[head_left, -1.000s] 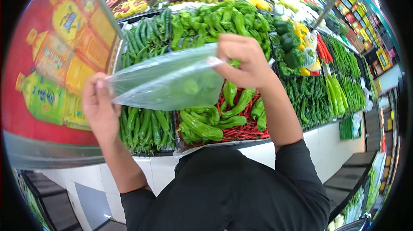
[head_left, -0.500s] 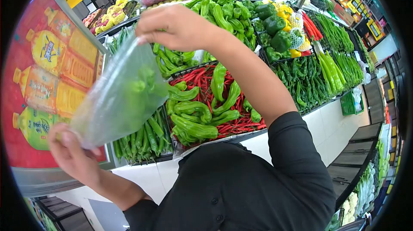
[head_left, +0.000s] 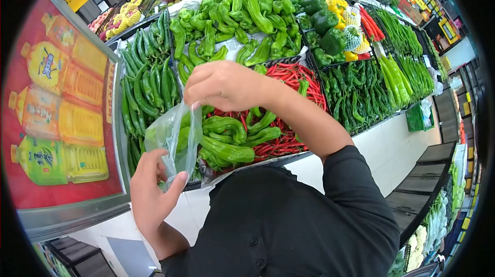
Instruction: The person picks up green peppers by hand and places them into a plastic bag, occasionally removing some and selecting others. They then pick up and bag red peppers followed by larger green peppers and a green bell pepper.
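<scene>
My right hand (head_left: 227,85) pinches one edge of a thin clear plastic bag (head_left: 190,140) above the crates. Its fingers are closed and the bag hangs slack from them. At the bag's lower end is my left hand (head_left: 154,189), thumb and fingers spread, with the film passing between them. Beneath the right hand lie light-green wrinkled peppers (head_left: 227,148) on a bed of thin red chillies (head_left: 296,78). Part of these peppers shows through the bag.
Long green chillies (head_left: 147,89) fill the crate on the left. Farther back are more light-green peppers (head_left: 258,11), with green bell peppers (head_left: 332,41) to their right. A red panel with printed drink bottles (head_left: 62,102) stands at the left.
The bag, stretched out at the left before, has moved right and gone slack. Both hands have come closer together, and my left hand's thumb and fingers have spread.
</scene>
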{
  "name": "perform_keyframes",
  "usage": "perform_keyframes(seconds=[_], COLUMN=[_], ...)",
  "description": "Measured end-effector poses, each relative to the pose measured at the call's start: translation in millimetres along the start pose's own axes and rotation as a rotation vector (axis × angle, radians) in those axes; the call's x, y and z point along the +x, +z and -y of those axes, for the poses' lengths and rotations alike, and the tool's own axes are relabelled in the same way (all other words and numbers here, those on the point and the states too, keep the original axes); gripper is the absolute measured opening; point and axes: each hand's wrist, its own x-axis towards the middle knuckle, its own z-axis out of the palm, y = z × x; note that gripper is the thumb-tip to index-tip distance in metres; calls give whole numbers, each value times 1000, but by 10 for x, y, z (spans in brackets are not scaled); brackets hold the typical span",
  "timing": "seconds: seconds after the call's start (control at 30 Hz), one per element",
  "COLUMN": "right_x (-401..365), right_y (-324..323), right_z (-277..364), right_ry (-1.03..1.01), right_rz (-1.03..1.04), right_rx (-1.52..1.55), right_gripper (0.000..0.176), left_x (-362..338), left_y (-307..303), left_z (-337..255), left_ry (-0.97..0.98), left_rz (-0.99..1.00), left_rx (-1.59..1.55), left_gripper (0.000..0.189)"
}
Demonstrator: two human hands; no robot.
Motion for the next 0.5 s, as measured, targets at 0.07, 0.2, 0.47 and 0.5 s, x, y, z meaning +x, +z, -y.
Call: perform_keyframes(seconds=[0.07,0.2,0.47,0.5], right_x=[-36,-157,-435,-437], right_y=[5,-46,-153,-158], right_z=[48,92,10,4], right_ry=[-25,-11,2,-19], right_rz=[-14,-31,-76,-72], right_rx=[-6,-9,88,86], right_gripper=[8,8,8,10], left_x=[45,96,162,184], left_y=[57,198,481,535], left_z=[-91,56,-101,-180], left_ry=[-10,25,-146,-60], left_rz=[-17,19,-37,-32], left_rx=[156,261,51,69], left_gripper=[32,22,30,34])
